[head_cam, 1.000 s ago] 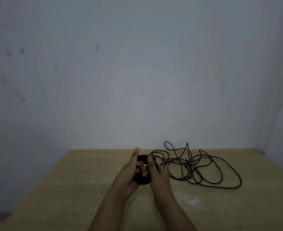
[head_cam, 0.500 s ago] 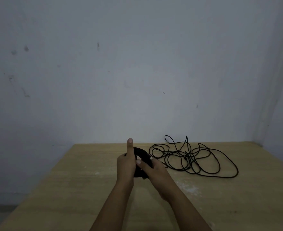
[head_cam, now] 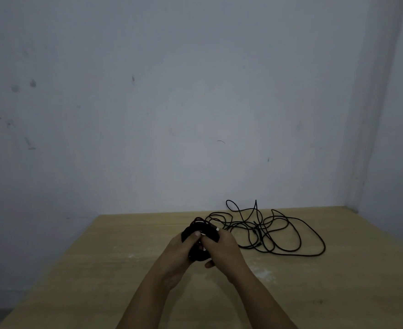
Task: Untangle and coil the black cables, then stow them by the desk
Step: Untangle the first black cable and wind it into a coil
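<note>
Both hands have closed in around the coil (head_cam: 196,243) since half a second ago: the left index finger, then pointing straight up, is now folded down onto the bundle, and the right hand has shifted from the side to over its top. Left hand (head_cam: 180,251) holds the coil from the left, fingers curled round it; right hand (head_cam: 221,248) grips it from the right and above, thumb under. A light connector tip (head_cam: 217,230) shows at the right fingers. Coil is held just above the worktop (head_cam: 100,269), near the centre. Loose cable (head_cam: 278,231) lies tangled on the worktop to the right and beyond the hands, spreading along the back edge towards the wall (head_cam: 195,103). Judgement: first coil being finished or secured; the tangle lies on the right hand's side, so that hand is nearer for the next reach.
</note>
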